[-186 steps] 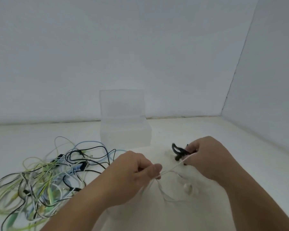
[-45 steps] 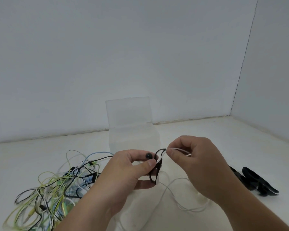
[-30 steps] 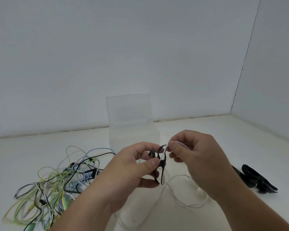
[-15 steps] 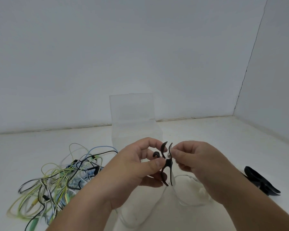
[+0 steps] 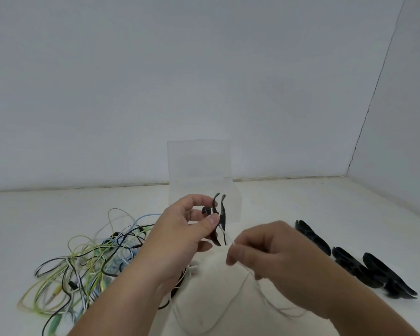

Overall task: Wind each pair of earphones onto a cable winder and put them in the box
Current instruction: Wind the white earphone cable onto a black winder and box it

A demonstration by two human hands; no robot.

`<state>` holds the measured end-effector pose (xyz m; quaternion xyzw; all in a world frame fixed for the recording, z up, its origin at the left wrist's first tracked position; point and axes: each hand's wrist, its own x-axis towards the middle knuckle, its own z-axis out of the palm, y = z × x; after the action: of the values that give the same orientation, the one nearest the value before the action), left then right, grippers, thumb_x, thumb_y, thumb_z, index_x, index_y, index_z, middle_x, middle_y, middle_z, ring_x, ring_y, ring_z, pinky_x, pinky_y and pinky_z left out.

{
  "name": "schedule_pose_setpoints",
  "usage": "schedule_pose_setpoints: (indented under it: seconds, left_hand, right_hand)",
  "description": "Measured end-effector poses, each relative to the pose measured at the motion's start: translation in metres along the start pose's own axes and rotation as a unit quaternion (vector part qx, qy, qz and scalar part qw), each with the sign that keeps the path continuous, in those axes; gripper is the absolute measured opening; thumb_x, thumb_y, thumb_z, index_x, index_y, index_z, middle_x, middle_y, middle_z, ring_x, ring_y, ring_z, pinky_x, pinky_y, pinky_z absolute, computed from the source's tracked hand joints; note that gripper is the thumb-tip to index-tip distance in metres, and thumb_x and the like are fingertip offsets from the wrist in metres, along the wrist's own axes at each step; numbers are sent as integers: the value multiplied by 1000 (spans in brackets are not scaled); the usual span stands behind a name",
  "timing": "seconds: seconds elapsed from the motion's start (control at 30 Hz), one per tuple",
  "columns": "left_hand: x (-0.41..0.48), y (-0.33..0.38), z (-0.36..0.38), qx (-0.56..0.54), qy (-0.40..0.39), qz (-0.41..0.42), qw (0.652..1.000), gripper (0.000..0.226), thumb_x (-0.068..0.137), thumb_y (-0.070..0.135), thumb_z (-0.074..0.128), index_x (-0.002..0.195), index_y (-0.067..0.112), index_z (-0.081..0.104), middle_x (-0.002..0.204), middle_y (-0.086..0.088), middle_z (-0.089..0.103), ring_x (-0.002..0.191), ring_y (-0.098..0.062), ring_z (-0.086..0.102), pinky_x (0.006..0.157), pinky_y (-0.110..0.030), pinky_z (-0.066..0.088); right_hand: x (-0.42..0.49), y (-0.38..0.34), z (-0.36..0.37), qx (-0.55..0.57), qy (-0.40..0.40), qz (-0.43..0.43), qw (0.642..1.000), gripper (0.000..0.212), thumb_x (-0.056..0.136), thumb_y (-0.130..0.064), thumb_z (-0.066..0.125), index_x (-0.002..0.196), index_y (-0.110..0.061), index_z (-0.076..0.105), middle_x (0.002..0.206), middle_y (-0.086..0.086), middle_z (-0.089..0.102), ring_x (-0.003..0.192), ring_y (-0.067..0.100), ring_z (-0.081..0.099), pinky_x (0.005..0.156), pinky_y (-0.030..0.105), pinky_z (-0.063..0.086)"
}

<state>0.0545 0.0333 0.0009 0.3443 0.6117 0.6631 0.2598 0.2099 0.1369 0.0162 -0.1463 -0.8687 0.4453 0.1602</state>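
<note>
Obs.: we note the left hand [image 5: 180, 236] raised off the white table [image 5: 301, 197], thumb and curled fingers pinching a black cable winder [image 5: 221, 218], which stands upright at its fingertips. A white earphone cable [image 5: 222, 231] leaves the winder's middle and runs down to the right hand [image 5: 284, 258], which sits lower than the left and nearer the camera. Its thumb and forefinger pinch the cable, and the slack trails to the table beneath the wrist. Just beyond the left hand's fingertips stands the clear plastic box [image 5: 199, 161], lid upright. Outboard of the left hand lies a tangle of earphones [image 5: 87, 260], green, black and blue. Outboard of the right hand lie spare black winders [image 5: 359, 265].
</note>
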Motion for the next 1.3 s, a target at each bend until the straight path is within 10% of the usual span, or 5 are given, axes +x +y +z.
schedule_pose_setpoints:
  seconds: [0.2,0.47,0.93,1.3]
  left_hand:
    - [-6,2,6,83,-88,12,993,26,65,35,77,91,36,75,96,-2,68,76,-18,66,69,-26,50]
    - [-10,6,9,65,-138,-13,988,25,78,7,80,92,27,77,94,2,64,73,-24,68,65,-25,53]
    - [-11,8,10,-34,-199,-30,979,28,70,11,79,95,20,71,90,-10,64,72,-30,68,62,-29,53]
    - [-2,6,5,-113,-31,-14,993,17,87,5,69,97,18,65,80,-6,69,75,-23,65,68,-30,56]
  right_hand:
    - [-3,-2,-6,-60,146,-64,985,23,95,-27,61,75,-23,71,67,-7,55,62,6,50,60,14,36]
    - [3,10,-8,-113,318,-93,937,14,88,-20,70,78,-31,70,76,-11,59,78,10,58,65,10,38]
    - [5,8,-5,-21,188,70,979,26,95,-25,61,71,-21,69,47,-14,51,47,1,45,54,25,40]
    - [4,6,4,-101,-18,87,991,23,98,-32,56,84,-29,73,60,-7,52,58,6,49,57,21,42]
